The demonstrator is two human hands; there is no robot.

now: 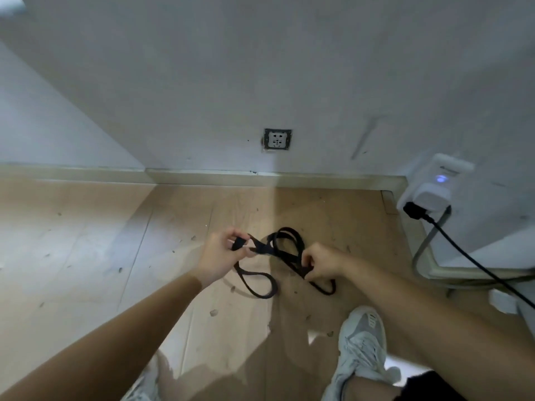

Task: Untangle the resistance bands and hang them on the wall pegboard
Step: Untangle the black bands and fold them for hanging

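Wall: grey-white painted wall (289, 68), straight ahead
Floor: scuffed light brown wooden floor (72, 241), meets the wall at a pale skirting
Bands: tangled black flat rubber resistance bands (285, 247), stretched between both hands, loops drooping at each side
Shoe: grey mesh trainer (362, 342), below the right forearm
Left hand (221, 256): fingers and thumb curled, pinching the bands' left end
Right hand (321, 263): fingers curled round strands at the right side
Socket: square white power socket (277, 139), low on the wall

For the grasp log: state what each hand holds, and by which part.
Both hold the tangled black resistance bands: the left hand pinches a folded end at the tangle's left, the right hand grips strands at its right.
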